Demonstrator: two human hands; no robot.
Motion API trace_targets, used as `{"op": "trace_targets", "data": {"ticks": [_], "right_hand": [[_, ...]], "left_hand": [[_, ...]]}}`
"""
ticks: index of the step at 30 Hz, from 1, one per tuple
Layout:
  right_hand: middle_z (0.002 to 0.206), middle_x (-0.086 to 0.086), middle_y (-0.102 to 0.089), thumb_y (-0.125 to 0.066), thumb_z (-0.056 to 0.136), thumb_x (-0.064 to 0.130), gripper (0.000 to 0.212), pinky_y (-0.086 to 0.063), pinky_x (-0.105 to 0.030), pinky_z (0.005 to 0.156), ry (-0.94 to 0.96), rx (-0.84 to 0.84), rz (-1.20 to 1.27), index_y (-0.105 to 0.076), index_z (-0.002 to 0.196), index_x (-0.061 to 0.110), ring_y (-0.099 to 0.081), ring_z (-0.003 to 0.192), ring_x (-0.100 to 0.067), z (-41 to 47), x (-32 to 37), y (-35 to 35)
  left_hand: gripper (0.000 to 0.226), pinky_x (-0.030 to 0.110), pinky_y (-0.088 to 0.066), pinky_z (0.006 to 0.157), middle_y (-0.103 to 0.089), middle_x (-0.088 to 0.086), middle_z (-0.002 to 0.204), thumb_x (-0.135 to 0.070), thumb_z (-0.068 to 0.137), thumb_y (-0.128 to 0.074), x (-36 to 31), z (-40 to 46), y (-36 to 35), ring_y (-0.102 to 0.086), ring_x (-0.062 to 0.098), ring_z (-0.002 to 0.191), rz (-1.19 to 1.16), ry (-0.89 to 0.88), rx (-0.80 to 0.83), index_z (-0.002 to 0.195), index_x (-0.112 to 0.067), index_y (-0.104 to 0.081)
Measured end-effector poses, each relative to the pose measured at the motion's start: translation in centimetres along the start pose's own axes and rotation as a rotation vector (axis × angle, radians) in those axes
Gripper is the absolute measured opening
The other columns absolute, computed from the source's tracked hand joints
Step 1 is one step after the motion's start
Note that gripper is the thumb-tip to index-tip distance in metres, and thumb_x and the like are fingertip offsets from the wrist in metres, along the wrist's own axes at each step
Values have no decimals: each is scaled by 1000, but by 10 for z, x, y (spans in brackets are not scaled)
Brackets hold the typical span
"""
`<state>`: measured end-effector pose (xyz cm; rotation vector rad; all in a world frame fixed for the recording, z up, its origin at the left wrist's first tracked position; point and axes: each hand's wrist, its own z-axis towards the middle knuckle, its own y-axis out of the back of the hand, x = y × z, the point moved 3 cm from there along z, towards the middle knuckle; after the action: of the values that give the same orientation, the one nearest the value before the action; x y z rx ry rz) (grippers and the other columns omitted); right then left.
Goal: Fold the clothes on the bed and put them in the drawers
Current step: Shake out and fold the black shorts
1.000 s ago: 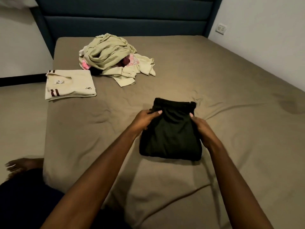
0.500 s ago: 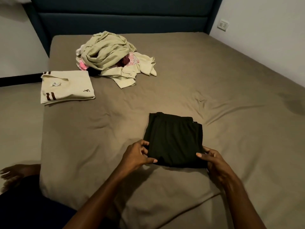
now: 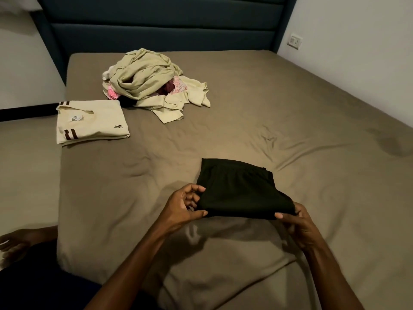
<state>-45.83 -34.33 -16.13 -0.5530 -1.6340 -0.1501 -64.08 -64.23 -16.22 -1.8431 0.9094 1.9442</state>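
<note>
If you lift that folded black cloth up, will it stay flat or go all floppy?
Probably floppy: the folded black garment already sags where the left hand and right hand pinch its near corners. It likely weighs little, as fingertips alone raise that edge. The fold may slip open unless supported underneath.

On the bed (image 3: 245,121), a folded garment (image 3: 237,189) lies near the front edge, right of centre. The left hand (image 3: 184,209) holds its near left corner and the right hand (image 3: 299,222) its near right corner. Well behind and to the left, a heap of unfolded clothes (image 3: 149,81) sits toward the headboard (image 3: 161,25). Left of and in front of the heap, a folded shirt (image 3: 91,121) lies at the bed's left edge. A wall socket (image 3: 295,42) sits on the wall to the right of the headboard.
</note>
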Motion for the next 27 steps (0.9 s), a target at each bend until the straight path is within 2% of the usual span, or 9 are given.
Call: {"op": "trace_targets", "data": {"ticks": [2, 4, 8, 12, 15, 19, 22, 25, 27], "right_hand": [[124, -21, -71, -60, 80, -13, 47, -60, -36, 90, -45, 7, 22, -63, 127, -6, -67, 115, -37, -16, -8, -8], [119, -17, -74, -67, 83, -8, 42, -60, -31, 85, -109, 34, -144, -66, 124, -3, -68, 116, -38, -31, -15, -20], [118, 4, -76, -86, 77, 4, 52, -57, -25, 90, -141, 138, -465, -67, 125, 14, -72, 112, -16, -45, -14, -24], [99, -3, -79, -94, 72, 14, 35, -58, -30, 81, -142, 151, -592, -77, 102, 9, -75, 98, -22, -53, -14, -27], [98, -7, -79, -90, 78, 20, 29, -60, -36, 85, -161, 144, -561, -79, 101, 7, -75, 98, -24, -61, -15, -22], [104, -17, -77, -83, 74, 62, 61, -58, -42, 93, -194, 29, -400, -80, 97, 6, -73, 105, -33, -61, -14, -15], [108, -26, -74, -72, 86, 62, 63, -62, -49, 84, -217, -99, -368, -78, 102, 2, -70, 105, -41, -45, -10, -21], [103, -14, -78, -68, 94, 41, 51, -59, -22, 65, -260, -203, -286, -74, 107, -8, -77, 89, -18, -24, -5, -33], [102, -10, -79, -76, 89, 39, 48, -58, -23, 67, -285, -248, -297, -75, 106, -6, -76, 89, -18, -8, -4, -35]], "left_hand": [[60, 26, -55, 68, -63, 0, 86, 3, 70, -88, 5, -7, 1, -58, 6, 71, 2, 27, 65, 119, -22, -65], [65, 31, -58, 69, -62, 4, 89, 3, 68, -88, 19, -17, 3, -59, 11, 71, 36, 116, 165, 121, -25, -63], [67, 31, -57, 70, -61, 3, 83, 8, 70, -86, 42, -37, 6, -61, 11, 67, 82, 281, 311, 123, -22, -58], [57, 28, -57, 72, -60, 3, 86, 3, 69, -89, 39, -41, 10, -61, 11, 70, 116, 290, 336, 115, -18, -62], [51, 29, -57, 73, -59, 1, 85, 1, 70, -90, 35, -48, 10, -61, 10, 71, 100, 302, 395, 110, -17, -64], [49, 39, -60, 77, -67, 5, 86, -7, 71, -92, 29, -58, 10, -69, 17, 75, 94, 338, 501, 110, -12, -63], [63, 30, -57, 64, -74, 7, 99, -30, 73, -92, 17, -53, 4, -74, 20, 78, 49, 386, 368, 123, -21, -54], [57, 32, -57, 56, -74, 12, 95, -43, 82, -82, 7, -30, -3, -72, 19, 73, 59, 347, 112, 127, -15, -60], [62, 34, -61, 59, -71, 8, 92, -46, 83, -81, 3, -10, -10, -70, 17, 76, 51, 324, 48, 131, -13, -61]]}}
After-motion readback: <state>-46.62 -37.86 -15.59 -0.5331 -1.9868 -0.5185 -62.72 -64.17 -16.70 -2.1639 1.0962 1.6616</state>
